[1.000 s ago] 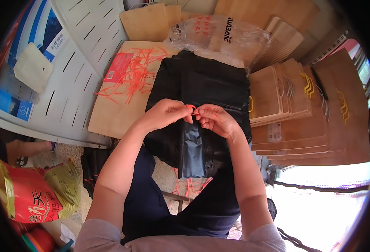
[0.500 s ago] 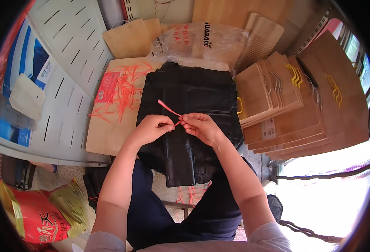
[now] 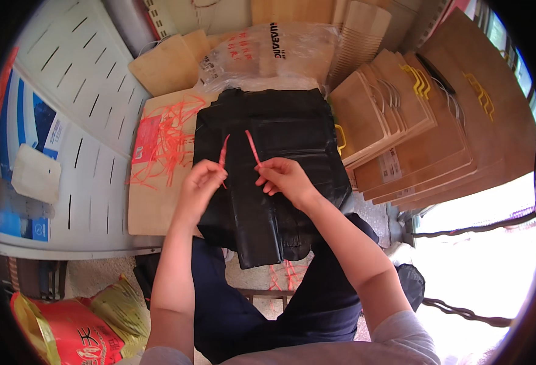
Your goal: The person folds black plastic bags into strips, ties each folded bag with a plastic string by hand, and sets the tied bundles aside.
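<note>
My left hand (image 3: pixel 206 182) pinches a short length of pink plastic string (image 3: pixel 224 152), whose free end points upward. A second pink string piece (image 3: pixel 252 148) stands up from the closed fingertips of my right hand (image 3: pixel 280 180). The two hands are apart, a little above a black plastic sheet (image 3: pixel 274 134) that is folded over a flat stack and hangs toward my knees. Whether the two string pieces join below the fingers I cannot make out. A loose tangle of pink string (image 3: pixel 173 143) lies left of the black sheet on a light wooden board (image 3: pixel 143 210).
Wooden boards (image 3: pixel 426 161) with yellow and white handles lean at the right. Behind the black sheet is a clear plastic bag (image 3: pixel 262 58). A white slotted panel (image 3: pixel 82 115) rises at the left; a red and gold bag (image 3: pixel 79 325) sits on the floor.
My hands have moved apart, the left one going left. Before, they were together at one pink string; now a separate upright end shows in each hand. The view has shifted slightly.
</note>
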The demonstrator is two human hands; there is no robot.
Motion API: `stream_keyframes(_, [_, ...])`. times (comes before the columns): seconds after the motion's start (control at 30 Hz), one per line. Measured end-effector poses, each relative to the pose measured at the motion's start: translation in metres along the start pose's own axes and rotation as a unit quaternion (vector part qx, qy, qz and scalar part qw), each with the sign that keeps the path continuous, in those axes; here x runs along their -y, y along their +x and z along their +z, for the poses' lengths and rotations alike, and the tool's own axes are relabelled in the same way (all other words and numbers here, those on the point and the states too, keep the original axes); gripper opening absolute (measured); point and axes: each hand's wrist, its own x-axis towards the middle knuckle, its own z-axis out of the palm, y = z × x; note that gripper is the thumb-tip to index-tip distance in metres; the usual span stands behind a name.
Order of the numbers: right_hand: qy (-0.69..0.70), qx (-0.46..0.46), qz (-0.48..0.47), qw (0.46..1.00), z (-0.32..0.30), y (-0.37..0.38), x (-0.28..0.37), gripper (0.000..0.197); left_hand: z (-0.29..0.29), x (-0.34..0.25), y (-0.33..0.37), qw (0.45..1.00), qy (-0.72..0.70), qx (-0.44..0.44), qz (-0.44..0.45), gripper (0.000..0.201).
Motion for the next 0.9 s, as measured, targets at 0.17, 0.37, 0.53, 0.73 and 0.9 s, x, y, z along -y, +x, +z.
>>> stream_keyframes(0.17, [-0.128,0.026,-0.081,0.988,0.011,0.003,-0.008,0.016,0.054,-0.009,-0.003,0.891,0.362,0.024,0.273,0.008])
stream_keyframes(0.37, [0.029,0.123,-0.009,0.992,0.003,-0.001,-0.001,0.013,0.054,0.003,0.012,0.91,0.321,0.019,0.262,0.006])
stream_keyframes(0.53, [0.136,0.175,0.025,0.975,0.005,0.007,-0.015,0.013,0.05,0.006,0.012,0.993,0.089,0.049,0.063,0.008])
stream_keyframes(0.73, [0.133,0.164,0.055,0.976,0.004,0.008,-0.007,0.021,0.033,-0.006,0.013,0.957,0.267,-0.009,0.114,0.012])
stream_keyframes(0.9, [0.157,0.136,0.079,0.975,-0.016,0.003,-0.005,0.021,0.043,-0.012,0.009,0.946,0.287,0.071,0.129,0.013])
